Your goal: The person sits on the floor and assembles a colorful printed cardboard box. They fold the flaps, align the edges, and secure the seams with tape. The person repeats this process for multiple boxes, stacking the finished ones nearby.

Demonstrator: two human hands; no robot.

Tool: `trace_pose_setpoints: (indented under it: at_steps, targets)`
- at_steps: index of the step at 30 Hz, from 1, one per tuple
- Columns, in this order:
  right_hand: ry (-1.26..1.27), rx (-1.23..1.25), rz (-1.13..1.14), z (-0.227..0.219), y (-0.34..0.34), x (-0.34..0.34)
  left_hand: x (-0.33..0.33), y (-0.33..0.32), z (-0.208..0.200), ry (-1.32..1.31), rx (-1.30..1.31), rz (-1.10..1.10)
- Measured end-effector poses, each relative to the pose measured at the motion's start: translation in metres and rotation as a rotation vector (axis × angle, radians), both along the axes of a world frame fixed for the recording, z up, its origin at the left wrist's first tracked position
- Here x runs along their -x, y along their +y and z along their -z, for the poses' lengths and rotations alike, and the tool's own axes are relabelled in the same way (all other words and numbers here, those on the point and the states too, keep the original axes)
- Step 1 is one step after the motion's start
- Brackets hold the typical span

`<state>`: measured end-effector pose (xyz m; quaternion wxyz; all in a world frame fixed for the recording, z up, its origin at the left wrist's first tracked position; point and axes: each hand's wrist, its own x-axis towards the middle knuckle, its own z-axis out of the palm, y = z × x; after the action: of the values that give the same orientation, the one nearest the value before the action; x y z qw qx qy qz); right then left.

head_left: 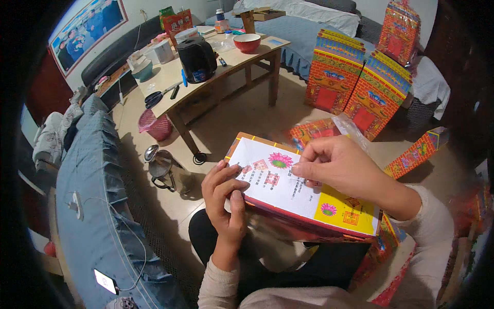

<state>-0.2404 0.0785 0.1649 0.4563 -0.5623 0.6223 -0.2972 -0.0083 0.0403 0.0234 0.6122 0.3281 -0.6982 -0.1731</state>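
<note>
A box (288, 219) with brick-patterned edges and a red side lies across my lap. On its top is a white sheet (262, 193) with printed characters, red stamps and a pink lotus. A yellow sheet (337, 212) with another lotus covers the right end. My left hand (222, 198) grips the box's left edge, fingers on the white sheet and thumb along the near side. Over the middle of the sheet, my right hand (327, 165) is closed in a pinch. Whatever sits between its fingertips is too small or hidden to make out.
Brick-patterned printed boxes (337, 72) stand at the back right, beside a bed. A table (234, 64) holds a black appliance (197, 59), a red bowl (247, 43) and scissors (154, 99). A metal kettle (167, 170) and pink basket (155, 126) are on the floor.
</note>
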Motion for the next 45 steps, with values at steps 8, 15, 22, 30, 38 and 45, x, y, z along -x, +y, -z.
trace_pose_setpoints:
  at_steps: [8, 15, 22, 30, 38, 45]
  targets:
    - [0.121, -0.019, 0.002, 0.016, -0.014, -0.012, 0.0, -0.002, 0.001, 0.044, -0.007, 0.019]
    - [0.411, -0.043, -0.078, 0.006, -0.023, -0.025, -0.003, -0.003, 0.002, 0.02, 0.01, -0.001]
    - [0.833, -0.059, -0.227, -0.008, -0.036, -0.035, -0.001, -0.002, 0.004, 0.01, 0.011, 0.003]
    - [0.94, -0.153, -0.353, -0.03, -0.044, -0.045, 0.001, -0.003, 0.006, 0.039, 0.012, -0.032]
    - [1.002, -0.176, -0.424, -0.03, -0.025, -0.007, 0.0, -0.002, 0.008, 0.049, 0.015, -0.009]
    - [0.641, 0.243, -0.215, -0.034, 0.025, 0.045, 0.007, -0.004, 0.012, 0.082, 0.033, -0.024]
